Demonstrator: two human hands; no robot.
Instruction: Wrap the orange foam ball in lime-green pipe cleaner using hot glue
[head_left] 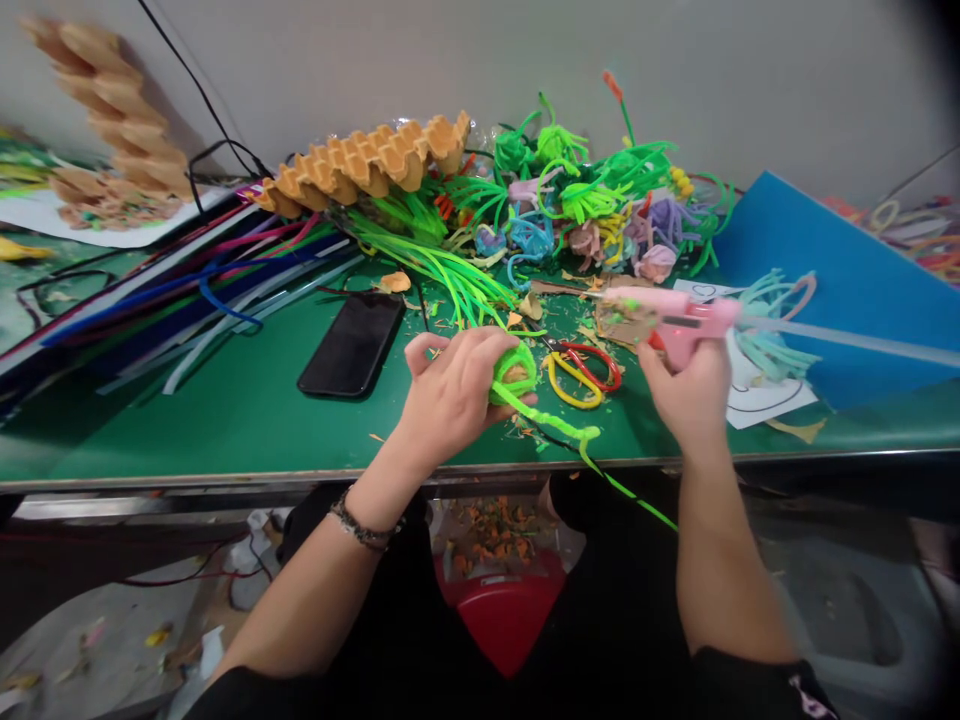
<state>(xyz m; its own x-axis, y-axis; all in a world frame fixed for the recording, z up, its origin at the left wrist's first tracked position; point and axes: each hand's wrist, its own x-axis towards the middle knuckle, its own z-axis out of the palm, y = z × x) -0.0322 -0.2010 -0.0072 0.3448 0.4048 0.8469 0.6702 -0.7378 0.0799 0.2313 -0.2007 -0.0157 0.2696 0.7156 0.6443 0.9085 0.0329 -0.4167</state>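
Note:
My left hand is closed around a small round piece wrapped in bright green pipe cleaner, held just above the green table's front edge. A loose tail of the green pipe cleaner trails right and down past the edge. My right hand grips a pink glue gun, its nozzle pointing left toward the wrapped piece, a clear glue stick sticking out to the right. Scissors with red and yellow handles lie between my hands.
A black phone lies left of my hands. Pipe-cleaner flowers are heaped at the back, beside orange egg cartons and long coloured stems. A blue sheet lies at right. A red bin with scraps sits below.

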